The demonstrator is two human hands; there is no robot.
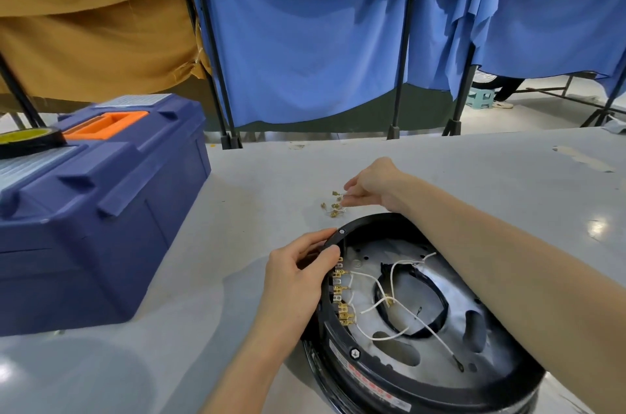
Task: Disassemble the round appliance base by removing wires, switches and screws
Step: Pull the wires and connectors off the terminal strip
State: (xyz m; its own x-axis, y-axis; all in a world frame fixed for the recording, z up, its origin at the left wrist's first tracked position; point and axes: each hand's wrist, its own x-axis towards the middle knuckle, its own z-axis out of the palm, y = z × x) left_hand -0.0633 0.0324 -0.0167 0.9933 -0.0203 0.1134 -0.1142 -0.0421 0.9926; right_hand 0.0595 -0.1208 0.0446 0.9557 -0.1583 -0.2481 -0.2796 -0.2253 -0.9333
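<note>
Presently we find the round base (423, 376) on the surface (237, 176), left grip (301, 273) curled round its rim, right grip (367, 191) pinching a freed wire (337, 194) beyond it; slackening the rim hold could shift the base, snagging attached wires (386, 300).

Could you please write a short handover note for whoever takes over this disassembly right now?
The left grip holds the rim of the round base, which lies on the table.
The right grip reaches beyond the base, fingertips at the pile of removed wire pieces; whether it pinches one is unclear.
Done: several terminal-ended pieces are out on the table.
Left: white wires and brass terminals are inside the base, and the rim screws are in place.
</note>
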